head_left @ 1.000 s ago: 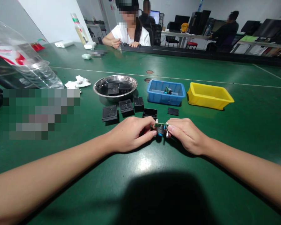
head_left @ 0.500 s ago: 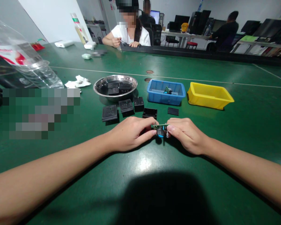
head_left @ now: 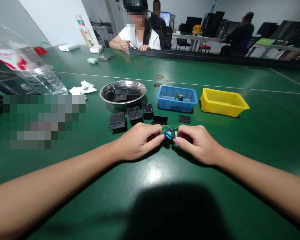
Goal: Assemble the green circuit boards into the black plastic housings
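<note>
Between my two hands is a small green circuit board point(head_left: 172, 129) with a blue-and-black round component and other parts facing me. My left hand point(head_left: 140, 140) pinches its left end between thumb and fingers. The right end is gripped by my right hand point(head_left: 199, 141), its thumb low near a shiny part. Just beyond the board lies an open black plastic case point(head_left: 160, 120), partly hidden by my left fingers. A flat black cover point(head_left: 184, 119) rests on the green table behind my right hand.
Several closed black cases point(head_left: 117, 121) stand left of the open one. Behind them are a steel bowl point(head_left: 102, 100) holding black cases, a blue bin point(head_left: 177, 105) with circuit parts, and a yellow bin point(head_left: 220, 107). A large plastic bottle point(head_left: 22, 56) leans at left. A co-worker point(head_left: 140, 36) sits opposite.
The circuit board has been tilted from nearly edge-on, parts hanging down, so that its component side faces me. Both hands keep hold of it at nearly the same spot.
</note>
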`<state>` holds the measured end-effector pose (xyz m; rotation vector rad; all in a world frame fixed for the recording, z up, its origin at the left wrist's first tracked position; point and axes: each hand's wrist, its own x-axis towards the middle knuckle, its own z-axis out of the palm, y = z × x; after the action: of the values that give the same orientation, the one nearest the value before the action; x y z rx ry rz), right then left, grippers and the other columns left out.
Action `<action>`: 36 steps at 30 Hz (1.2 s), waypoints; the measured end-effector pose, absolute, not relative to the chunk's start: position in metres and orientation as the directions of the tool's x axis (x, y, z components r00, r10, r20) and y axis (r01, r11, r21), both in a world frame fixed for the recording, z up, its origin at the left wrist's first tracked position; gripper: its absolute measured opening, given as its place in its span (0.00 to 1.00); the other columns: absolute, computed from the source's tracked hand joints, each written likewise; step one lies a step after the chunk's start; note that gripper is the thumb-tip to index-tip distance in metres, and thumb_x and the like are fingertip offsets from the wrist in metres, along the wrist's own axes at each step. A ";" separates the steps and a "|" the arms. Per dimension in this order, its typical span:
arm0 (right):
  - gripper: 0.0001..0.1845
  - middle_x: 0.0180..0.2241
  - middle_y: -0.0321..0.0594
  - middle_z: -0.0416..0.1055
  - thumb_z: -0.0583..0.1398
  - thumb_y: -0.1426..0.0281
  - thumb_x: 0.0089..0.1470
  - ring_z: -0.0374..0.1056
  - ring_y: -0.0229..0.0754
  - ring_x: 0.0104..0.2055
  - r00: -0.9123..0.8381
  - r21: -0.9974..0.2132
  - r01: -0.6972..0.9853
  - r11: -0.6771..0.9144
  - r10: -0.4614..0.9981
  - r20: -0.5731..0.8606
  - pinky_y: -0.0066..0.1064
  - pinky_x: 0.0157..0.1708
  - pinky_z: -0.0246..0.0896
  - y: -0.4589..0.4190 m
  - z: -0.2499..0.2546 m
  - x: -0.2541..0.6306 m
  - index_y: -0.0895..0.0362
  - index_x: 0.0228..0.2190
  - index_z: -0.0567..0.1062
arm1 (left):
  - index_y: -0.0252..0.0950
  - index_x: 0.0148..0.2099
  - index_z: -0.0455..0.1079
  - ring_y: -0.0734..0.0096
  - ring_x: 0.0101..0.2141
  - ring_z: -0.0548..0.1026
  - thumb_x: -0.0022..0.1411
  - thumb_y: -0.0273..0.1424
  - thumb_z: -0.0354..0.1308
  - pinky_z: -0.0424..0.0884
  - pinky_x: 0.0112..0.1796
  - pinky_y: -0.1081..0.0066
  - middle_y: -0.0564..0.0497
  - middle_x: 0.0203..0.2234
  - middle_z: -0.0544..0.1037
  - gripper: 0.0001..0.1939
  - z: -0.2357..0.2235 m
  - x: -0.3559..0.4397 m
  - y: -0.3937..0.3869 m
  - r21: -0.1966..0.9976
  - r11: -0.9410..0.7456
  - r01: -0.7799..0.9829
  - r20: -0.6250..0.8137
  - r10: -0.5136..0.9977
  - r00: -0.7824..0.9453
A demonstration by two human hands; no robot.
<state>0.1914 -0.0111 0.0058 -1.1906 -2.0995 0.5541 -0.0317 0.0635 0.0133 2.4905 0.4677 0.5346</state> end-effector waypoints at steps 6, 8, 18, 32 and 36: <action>0.08 0.23 0.31 0.68 0.63 0.68 0.58 0.62 0.33 0.24 -0.335 -0.663 0.597 0.453 0.891 0.307 0.25 0.27 0.54 -0.012 0.005 0.190 0.57 0.30 0.69 | 0.34 0.35 0.69 0.77 0.23 0.67 0.72 0.33 0.49 0.59 0.28 0.76 0.55 0.22 0.71 0.13 0.013 -0.032 0.064 0.565 -0.801 0.201 0.281 0.415 0.865; 0.07 0.24 0.31 0.69 0.63 0.68 0.58 0.64 0.34 0.25 -0.327 -0.683 0.589 0.432 0.900 0.287 0.24 0.27 0.56 -0.012 0.004 0.190 0.58 0.37 0.72 | 0.34 0.34 0.68 0.77 0.24 0.67 0.73 0.32 0.49 0.59 0.28 0.76 0.55 0.22 0.71 0.14 0.013 -0.032 0.065 0.558 -0.808 0.188 0.281 0.397 0.874; 0.11 0.25 0.32 0.70 0.64 0.67 0.58 0.64 0.34 0.25 -0.330 -0.682 0.587 0.436 0.898 0.291 0.24 0.27 0.57 -0.012 0.003 0.191 0.58 0.42 0.74 | 0.34 0.35 0.70 0.76 0.25 0.69 0.74 0.33 0.49 0.60 0.29 0.76 0.55 0.23 0.72 0.15 0.013 -0.032 0.066 0.541 -0.825 0.163 0.274 0.356 0.893; 0.09 0.27 0.33 0.70 0.63 0.67 0.59 0.63 0.34 0.26 -0.378 -0.673 0.572 0.468 0.879 0.291 0.25 0.29 0.56 -0.011 0.005 0.191 0.57 0.40 0.74 | 0.35 0.46 0.68 0.78 0.21 0.69 0.64 0.42 0.62 0.60 0.27 0.77 0.60 0.21 0.71 0.16 0.009 -0.032 0.061 0.614 -0.726 0.310 0.242 0.546 0.802; 0.09 0.27 0.33 0.70 0.63 0.67 0.59 0.62 0.34 0.27 -0.393 -0.663 0.568 0.487 0.869 0.301 0.25 0.29 0.56 -0.010 0.005 0.191 0.58 0.40 0.74 | 0.36 0.50 0.68 0.78 0.22 0.70 0.66 0.41 0.60 0.60 0.27 0.77 0.60 0.22 0.71 0.17 0.009 -0.032 0.061 0.591 -0.749 0.298 0.244 0.519 0.819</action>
<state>0.1914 -0.0105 0.0055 -1.1791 -2.1050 0.6179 -0.0320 0.0612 0.0093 2.4560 0.6014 0.5402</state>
